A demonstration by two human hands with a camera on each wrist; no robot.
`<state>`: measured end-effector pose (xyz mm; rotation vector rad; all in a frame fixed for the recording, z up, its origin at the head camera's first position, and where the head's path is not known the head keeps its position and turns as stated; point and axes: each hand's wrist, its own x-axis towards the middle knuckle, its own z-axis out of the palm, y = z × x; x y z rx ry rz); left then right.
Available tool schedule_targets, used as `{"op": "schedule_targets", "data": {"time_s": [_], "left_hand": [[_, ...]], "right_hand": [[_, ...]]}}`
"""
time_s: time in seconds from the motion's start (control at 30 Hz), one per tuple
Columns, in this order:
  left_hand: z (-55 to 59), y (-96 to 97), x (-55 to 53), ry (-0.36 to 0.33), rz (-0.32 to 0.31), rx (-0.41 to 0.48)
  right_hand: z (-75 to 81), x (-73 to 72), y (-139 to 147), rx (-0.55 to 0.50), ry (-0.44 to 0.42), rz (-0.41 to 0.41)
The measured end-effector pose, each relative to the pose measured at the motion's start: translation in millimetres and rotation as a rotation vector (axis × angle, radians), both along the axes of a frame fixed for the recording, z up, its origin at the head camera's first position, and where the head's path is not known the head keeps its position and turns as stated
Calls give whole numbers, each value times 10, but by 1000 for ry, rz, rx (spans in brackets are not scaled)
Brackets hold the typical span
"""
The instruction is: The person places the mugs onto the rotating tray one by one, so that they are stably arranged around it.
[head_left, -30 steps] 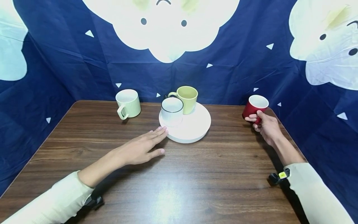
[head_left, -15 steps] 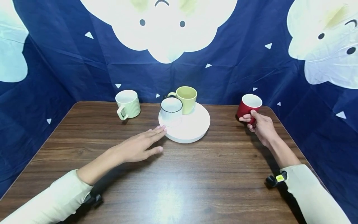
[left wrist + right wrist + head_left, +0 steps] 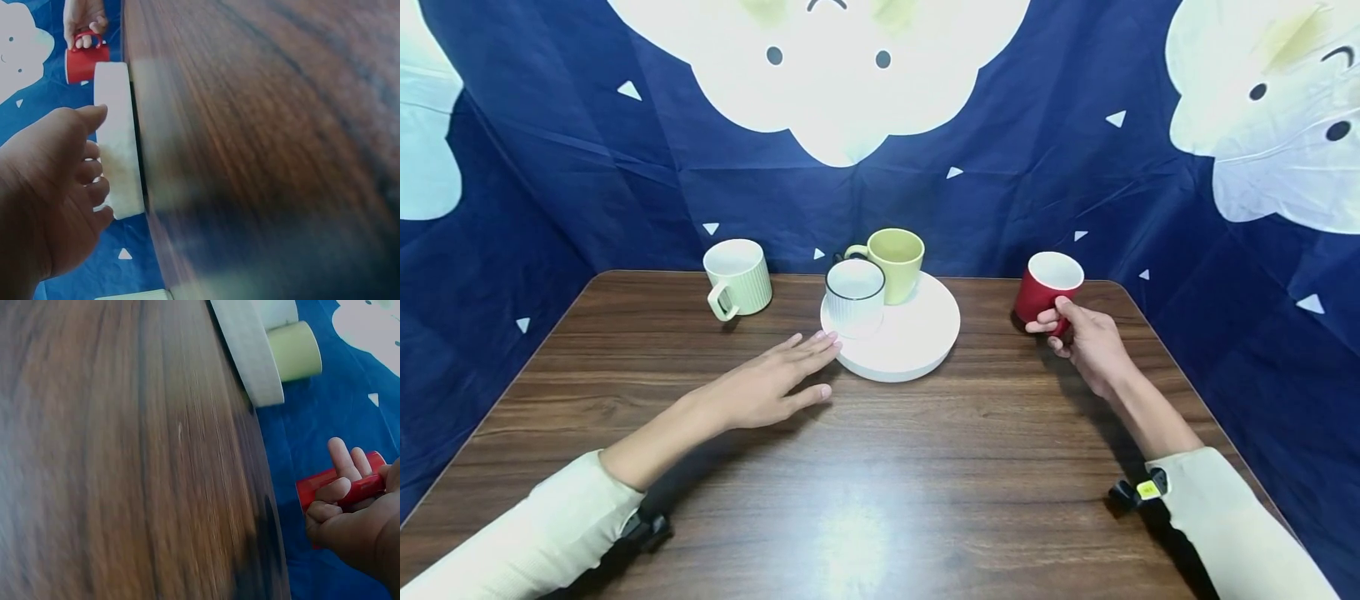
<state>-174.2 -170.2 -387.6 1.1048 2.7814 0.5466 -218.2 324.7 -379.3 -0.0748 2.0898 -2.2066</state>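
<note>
My right hand (image 3: 1099,346) grips the handle of a red mug (image 3: 1045,292) with a white inside, at the far right of the table. Held upright, the mug shows a small gap under it in the right wrist view. With straight fingers, my left hand (image 3: 771,387) reaches to the front-left rim of a round white stand (image 3: 917,342); whether the fingertips touch it I cannot tell. On that stand are a white ribbed mug (image 3: 856,304) with a dark rim and, behind it, a yellow-green mug (image 3: 898,262).
A pale green ribbed mug (image 3: 745,279) stands at the back left of the wooden table (image 3: 970,475), its handle towards the front left. Blue cloth (image 3: 1030,183) with white cloud shapes hangs behind and along both sides.
The red mug has moved left with my right hand, closer to the white stand. My left hand stays by the stand's rim. The head view has shifted slightly.
</note>
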Motion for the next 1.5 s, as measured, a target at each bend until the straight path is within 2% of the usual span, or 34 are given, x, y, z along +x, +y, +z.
{"op": "schedule_targets", "data": {"time_s": [0.17,0.53,0.77,1.03,1.37,1.5], "left_hand": [[-5,19,-11,11,-7,9],[-5,115,-59,137,-33,14],[-4,166,-99,157,-21,18],[-23,239,-145,241,-17,27],[-7,205,-155,210,-31,4],[4,195,-155,174,-45,7]], "right_hand": [[31,48,-83,18,-1,11],[134,153,-220,45,-26,16],[187,189,-283,86,-27,17],[212,221,-352,112,-25,23],[248,225,-418,107,13,56],[268,221,-468,108,30,88]]}}
